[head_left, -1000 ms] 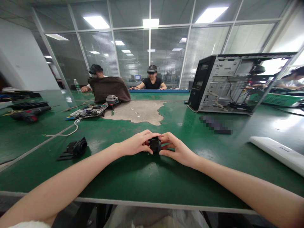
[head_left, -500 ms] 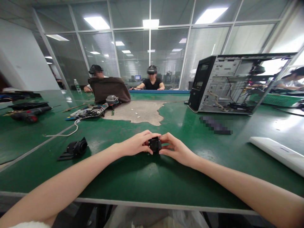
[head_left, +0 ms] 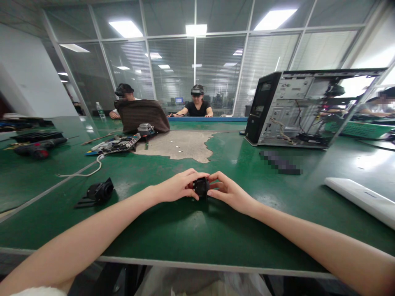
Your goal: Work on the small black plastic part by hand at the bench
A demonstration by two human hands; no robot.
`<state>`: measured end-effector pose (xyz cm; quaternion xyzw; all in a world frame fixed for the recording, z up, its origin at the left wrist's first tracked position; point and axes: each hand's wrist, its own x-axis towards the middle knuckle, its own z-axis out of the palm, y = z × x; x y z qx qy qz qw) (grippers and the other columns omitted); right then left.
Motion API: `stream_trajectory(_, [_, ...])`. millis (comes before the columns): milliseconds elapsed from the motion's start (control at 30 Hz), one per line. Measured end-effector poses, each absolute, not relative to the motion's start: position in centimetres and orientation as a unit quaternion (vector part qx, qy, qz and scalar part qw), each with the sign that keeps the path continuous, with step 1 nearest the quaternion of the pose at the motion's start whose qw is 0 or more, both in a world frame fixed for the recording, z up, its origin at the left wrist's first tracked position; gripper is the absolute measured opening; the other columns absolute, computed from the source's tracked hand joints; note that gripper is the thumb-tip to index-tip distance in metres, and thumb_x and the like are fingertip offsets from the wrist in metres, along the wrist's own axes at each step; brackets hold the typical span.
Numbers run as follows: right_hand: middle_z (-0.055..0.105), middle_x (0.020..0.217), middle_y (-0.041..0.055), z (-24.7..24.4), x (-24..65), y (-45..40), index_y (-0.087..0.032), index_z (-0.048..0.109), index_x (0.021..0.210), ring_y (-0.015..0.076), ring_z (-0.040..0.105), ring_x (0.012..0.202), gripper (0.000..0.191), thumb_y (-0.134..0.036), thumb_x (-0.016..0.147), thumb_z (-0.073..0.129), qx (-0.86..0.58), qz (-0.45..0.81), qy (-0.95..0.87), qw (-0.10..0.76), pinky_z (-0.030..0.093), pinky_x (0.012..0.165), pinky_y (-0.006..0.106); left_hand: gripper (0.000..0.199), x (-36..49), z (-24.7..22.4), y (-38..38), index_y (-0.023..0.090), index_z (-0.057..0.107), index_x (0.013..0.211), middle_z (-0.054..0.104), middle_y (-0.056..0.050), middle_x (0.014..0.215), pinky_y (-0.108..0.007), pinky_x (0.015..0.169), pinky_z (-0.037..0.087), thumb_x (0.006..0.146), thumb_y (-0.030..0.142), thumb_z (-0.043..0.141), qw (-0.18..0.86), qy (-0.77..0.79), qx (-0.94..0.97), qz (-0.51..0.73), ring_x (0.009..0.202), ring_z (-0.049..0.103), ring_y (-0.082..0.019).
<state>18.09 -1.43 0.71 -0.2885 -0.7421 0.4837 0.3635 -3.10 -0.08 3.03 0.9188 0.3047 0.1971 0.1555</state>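
The left grip (head_left: 177,187) pinches a small black part (head_left: 201,187) between thumb and fingers, while the right grip (head_left: 230,191) curls in from the opposite side, its thumb and index tips seeming to press on the part's near and far edges. That black part sits midway between the two hands, just above or on the bench (head_left: 173,234); whether its underside touches cannot be told. The step in hand looks like two-handed handling of this one piece, and the next move would call for a steady left hold and light, even fingertip pressure on the right, since there is little surface to grasp. The part looks like hard, dull plastic, blocky toward the left, with a flatter rim at the right. Near the left forearm lies a second black part (head_left: 100,192), with a rounded barrel, an open ring-like end and flat blades jutting out. The bench is glossy green, broken beyond the hands by a matte, ragged-edged beige patch (head_left: 182,146). Farther off stand a ribbed brown cover (head_left: 140,115) and an open metal computer case (head_left: 265,109); a smooth white slab (head_left: 359,197) lies at the right.
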Motion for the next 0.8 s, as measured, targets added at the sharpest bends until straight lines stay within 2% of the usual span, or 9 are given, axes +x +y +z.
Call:
stream_trajectory(167, [0.051, 0.099, 0.0024, 0.46, 18.16, -1.6, -0.022, 0.045, 0.091, 0.018, 0.056, 0.095, 0.032, -0.029, 0.07, 0.068, -0.267, 0.461, -0.755, 0.382, 0.048, 0.083, 0.036, 0.065, -3.13, 2.92, -0.04, 0.032, 0.035, 0.127, 0.046, -0.001, 0.101, -0.027, 0.075, 0.044, 0.072, 0.025, 0.067, 0.171, 0.312, 0.913, 0.199, 0.086, 0.051, -0.016])
stream_trajectory(367, [0.055, 0.092, 0.002, 0.65, 18.14, -1.58, -0.02, 0.044, 0.086, 0.0177, 0.057, 0.092, 0.022, -0.034, 0.078, 0.059, -0.276, 0.474, -0.746, 0.378, 0.046, 0.081, 0.036, 0.065, -3.17, 2.93, -0.01, 0.032, 0.033, 0.128, 0.046, -0.002, 0.105, -0.026, 0.072, 0.044, 0.073, 0.023, 0.066, 0.171, 0.304, 0.917, 0.192, 0.085, 0.051, -0.015])
stream_trajectory(633, [0.053, 0.097, 0.0024, 0.7, 18.07, -1.38, -0.021, 0.043, 0.09, 0.017, 0.058, 0.089, 0.027, -0.033, 0.075, 0.062, -0.296, 0.484, -0.738, 0.366, 0.047, 0.079, 0.036, 0.065, -3.18, 2.89, 0.05, 0.031, 0.034, 0.127, 0.046, -0.001, 0.102, -0.026, 0.072, 0.042, 0.072, 0.025, 0.067, 0.156, 0.311, 0.918, 0.192, 0.084, 0.05, -0.015])
stream_trajectory(800, [0.046, 0.103, 0.0035, 0.58, 18.19, -1.78, -0.021, 0.046, 0.093, 0.0179, 0.054, 0.097, 0.032, -0.027, 0.071, 0.067, -0.268, 0.444, -0.762, 0.386, 0.049, 0.083, 0.036, 0.067, -3.12, 3.08, -0.01, 0.033, 0.033, 0.128, 0.046, 0.0, 0.098, -0.026, 0.073, 0.043, 0.071, 0.025, 0.068, 0.158, 0.32, 0.915, 0.19, 0.084, 0.05, -0.016])
